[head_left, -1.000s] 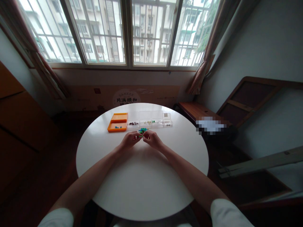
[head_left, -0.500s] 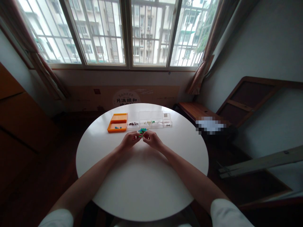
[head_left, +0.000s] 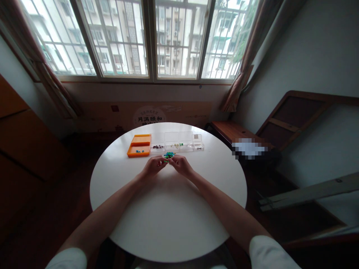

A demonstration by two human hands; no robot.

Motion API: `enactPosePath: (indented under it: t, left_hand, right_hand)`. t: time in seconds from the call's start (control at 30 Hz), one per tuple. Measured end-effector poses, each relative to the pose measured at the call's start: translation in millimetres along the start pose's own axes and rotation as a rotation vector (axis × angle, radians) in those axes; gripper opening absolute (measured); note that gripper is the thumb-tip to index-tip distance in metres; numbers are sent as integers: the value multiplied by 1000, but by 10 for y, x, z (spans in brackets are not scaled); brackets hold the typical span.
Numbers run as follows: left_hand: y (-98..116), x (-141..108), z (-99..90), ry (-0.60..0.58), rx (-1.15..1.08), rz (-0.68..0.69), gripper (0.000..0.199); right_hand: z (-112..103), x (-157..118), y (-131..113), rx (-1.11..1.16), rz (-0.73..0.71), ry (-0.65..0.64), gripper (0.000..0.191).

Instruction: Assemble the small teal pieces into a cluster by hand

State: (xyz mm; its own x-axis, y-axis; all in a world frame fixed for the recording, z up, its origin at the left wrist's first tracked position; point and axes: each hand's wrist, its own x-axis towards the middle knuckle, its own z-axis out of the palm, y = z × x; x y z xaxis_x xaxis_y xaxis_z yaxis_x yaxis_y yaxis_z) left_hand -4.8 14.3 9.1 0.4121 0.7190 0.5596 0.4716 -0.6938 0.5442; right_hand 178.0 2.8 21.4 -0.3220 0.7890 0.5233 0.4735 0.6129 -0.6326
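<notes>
bright barred windows [head_left: 174,39]; pinkish curtains [head_left: 237,87]; dim wall [head_left: 316,56]; wooden bench [head_left: 228,130]

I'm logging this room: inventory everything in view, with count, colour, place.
Table: one, white, centre
Orange box: one, orange, far tabletop
Clear boxes: several, transparent, right of orange box
Blue pieces: few, blue, in orange box
Dark pieces: several, brownish, leftmost clear box
Cream pieces: several, cream, clear boxes' middle
Green pieces: few, green, beside cream
Cluster: one, blue-green, nearer than boxes
Window: one, grey-framed, back
Curtains: two, pinkish, beside window
Cardboard: one, brown, under window
Bench: one, brown, right
Cabinet: one, brown, left
Left hand: one, bare, cluster's left
Right hand: one, bare, cluster's right
</notes>
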Motion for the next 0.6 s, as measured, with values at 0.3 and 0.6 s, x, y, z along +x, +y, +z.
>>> enactPosePath:
  t: [0.3,0.6]
  left_hand:
    - [-25,-7,17,3,-16,-3,13]
    - [-29,-4,17,3,-20,11,13]
  right_hand:
    - [-16,17,28,65,81,90,45]
    - [-20,23,34,71,120,76,32]
